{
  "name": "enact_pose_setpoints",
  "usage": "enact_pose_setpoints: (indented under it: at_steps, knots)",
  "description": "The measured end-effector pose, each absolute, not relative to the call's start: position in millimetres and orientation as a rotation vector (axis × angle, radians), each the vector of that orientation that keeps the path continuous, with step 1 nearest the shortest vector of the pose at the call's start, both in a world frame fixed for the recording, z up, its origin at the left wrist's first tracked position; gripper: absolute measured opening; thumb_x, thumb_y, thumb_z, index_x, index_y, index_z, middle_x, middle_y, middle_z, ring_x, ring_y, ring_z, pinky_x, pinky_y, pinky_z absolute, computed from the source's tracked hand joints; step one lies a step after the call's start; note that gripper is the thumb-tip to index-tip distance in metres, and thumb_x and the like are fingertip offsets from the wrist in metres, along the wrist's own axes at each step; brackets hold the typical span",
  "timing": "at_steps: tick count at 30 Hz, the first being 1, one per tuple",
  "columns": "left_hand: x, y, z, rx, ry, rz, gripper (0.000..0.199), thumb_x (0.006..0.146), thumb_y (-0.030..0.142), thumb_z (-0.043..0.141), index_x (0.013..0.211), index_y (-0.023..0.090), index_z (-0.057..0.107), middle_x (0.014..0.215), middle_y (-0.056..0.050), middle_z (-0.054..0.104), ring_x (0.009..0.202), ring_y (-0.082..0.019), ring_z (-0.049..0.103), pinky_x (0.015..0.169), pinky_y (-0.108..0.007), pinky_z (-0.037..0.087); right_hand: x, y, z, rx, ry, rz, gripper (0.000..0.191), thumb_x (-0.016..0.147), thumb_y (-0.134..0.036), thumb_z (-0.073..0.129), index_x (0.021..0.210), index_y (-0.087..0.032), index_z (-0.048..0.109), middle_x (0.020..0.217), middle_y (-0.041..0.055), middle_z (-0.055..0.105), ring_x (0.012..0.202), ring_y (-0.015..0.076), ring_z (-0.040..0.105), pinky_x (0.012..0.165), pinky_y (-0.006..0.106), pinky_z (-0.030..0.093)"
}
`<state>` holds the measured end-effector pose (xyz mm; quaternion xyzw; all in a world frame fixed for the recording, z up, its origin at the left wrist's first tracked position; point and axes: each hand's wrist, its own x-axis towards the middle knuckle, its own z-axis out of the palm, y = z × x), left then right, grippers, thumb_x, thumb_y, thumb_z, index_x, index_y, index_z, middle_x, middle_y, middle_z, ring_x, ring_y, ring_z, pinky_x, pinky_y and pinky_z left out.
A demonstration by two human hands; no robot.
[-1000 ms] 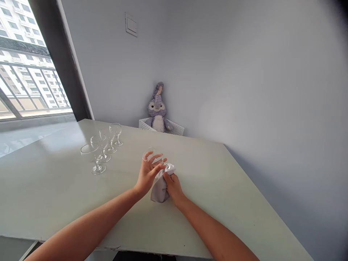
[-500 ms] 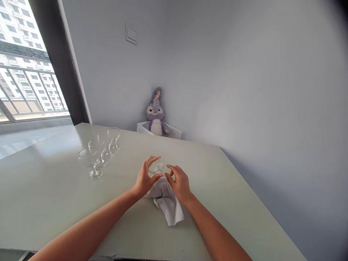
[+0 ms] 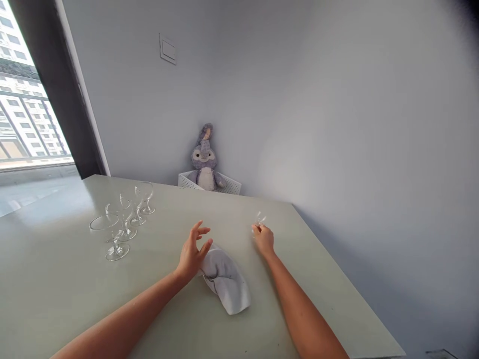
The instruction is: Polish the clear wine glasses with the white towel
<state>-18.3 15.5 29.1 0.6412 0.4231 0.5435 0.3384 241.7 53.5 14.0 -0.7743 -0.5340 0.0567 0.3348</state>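
My right hand (image 3: 264,239) pinches a clear stemmed glass (image 3: 259,220) low at the far right of the table, and most of the glass is hard to make out against the pale surface. My left hand (image 3: 191,255) is open with its fingers spread, holding nothing. Its thumb side sits right by a crumpled grey-white cloth (image 3: 225,280) lying on the table. Several clear coupe glasses (image 3: 113,239) stand upright in a loose row to the left, apart from both hands.
The pale green table (image 3: 56,304) ends at a far edge against a grey wall. A purple plush rabbit (image 3: 204,160) sits in a white perforated basket (image 3: 228,185) behind that edge. A wall switch (image 3: 167,49) and a window (image 3: 26,99) are higher up.
The glass has left the space between my hands, and my right hand has carried it to the right and farther away. My left hand has let go of it and opened. The cloth stays nearly in place.
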Motion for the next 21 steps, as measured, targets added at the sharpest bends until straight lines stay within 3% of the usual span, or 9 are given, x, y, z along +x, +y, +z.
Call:
enact_pose_setpoints:
  at_steps: [8,15,18,21]
  knots:
    - [-24,32,17,1.325,1.19,1.348,0.054,0.075,0.037,0.057,0.123,0.026,0.037,0.098,-0.004,0.059,0.087,-0.017,0.056,0.078,-0.031,0.041,311,85,3,-2.242,-1.13,0.145,0.031,0.079,-0.037,0.043,0.076,-0.016,0.065,0.082,0.0116,0.066,0.074,0.0215,0.059,0.058,0.027,0.036]
    - [-27,39,16,1.167,1.202,1.412,0.048,0.072,0.032,0.06,0.116,0.024,0.043,0.09,-0.002,0.06,0.084,-0.016,0.056,0.074,-0.027,0.04,331,98,-1,-2.28,-1.052,0.159,0.029,0.077,-0.037,0.045,0.081,-0.016,0.065,0.087,0.0129,0.065,0.08,0.023,0.059,0.062,0.028,0.038]
    - [-28,37,18,1.17,1.218,1.425,0.046,0.073,0.032,0.058,0.116,0.025,0.043,0.091,-0.003,0.059,0.084,-0.015,0.055,0.074,-0.027,0.04,331,93,0,-2.267,-1.025,0.173,0.026,0.074,-0.034,0.05,0.09,-0.017,0.062,0.087,0.0113,0.065,0.083,0.0238,0.059,0.064,0.029,0.039]
    - [-30,35,22,1.25,1.232,1.464,0.043,0.076,0.032,0.054,0.117,0.025,0.041,0.093,-0.003,0.058,0.083,-0.015,0.054,0.074,-0.028,0.04,328,81,1,-2.229,-0.98,0.174,0.037,0.072,-0.033,0.053,0.105,-0.016,0.053,0.086,0.0097,0.065,0.08,0.0239,0.059,0.064,0.03,0.039]
